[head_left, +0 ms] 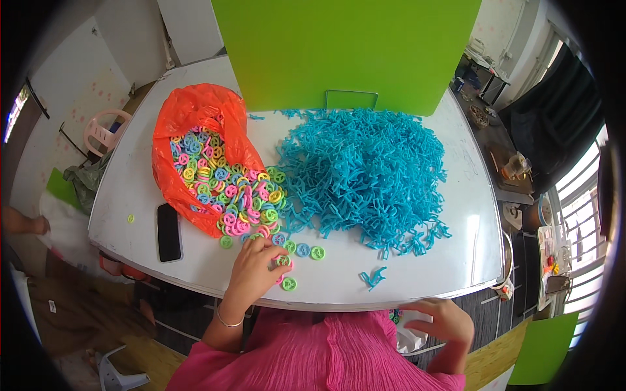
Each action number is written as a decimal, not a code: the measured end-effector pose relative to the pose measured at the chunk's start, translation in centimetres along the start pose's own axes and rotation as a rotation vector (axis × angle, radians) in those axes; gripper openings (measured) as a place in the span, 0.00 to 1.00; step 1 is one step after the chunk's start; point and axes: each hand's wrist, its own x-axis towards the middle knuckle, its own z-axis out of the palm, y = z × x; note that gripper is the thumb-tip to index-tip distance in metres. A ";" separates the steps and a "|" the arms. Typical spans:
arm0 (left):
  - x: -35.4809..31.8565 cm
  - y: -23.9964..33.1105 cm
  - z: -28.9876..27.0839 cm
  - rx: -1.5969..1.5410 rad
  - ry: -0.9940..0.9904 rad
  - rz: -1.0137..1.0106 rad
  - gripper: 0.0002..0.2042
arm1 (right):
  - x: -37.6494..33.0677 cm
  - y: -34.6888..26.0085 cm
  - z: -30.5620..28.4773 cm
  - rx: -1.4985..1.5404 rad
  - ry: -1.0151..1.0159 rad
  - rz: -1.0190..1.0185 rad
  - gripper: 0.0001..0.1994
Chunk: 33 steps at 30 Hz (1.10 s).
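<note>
A small green plastic wheel [283, 260] sits between the thumb and fingers of my left hand [254, 268], close to the table's front edge. Beside it lie more loose wheels, among them a blue one [303, 250] and a green one [289, 284]. Many pink, yellow, blue and green wheels spill from a red plastic bag [171, 163]. My right hand [447, 320] is past the front edge, its fingers apart and nothing visible in them. Below it shows part of a white bag [411, 335] with coloured wheels.
A large heap of blue forked plastic pieces [372, 173] covers the middle of the white table [222, 274]. One blue piece [373, 278] lies apart. A black phone [169, 233] rests at left. A green board [345, 52] stands behind. Another person's hand [29, 221] shows far left.
</note>
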 end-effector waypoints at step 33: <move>2.5 4.1 6.7 -1.176 -0.026 -0.350 0.10 | 15.0 -3.2 7.5 1.466 0.009 0.083 0.18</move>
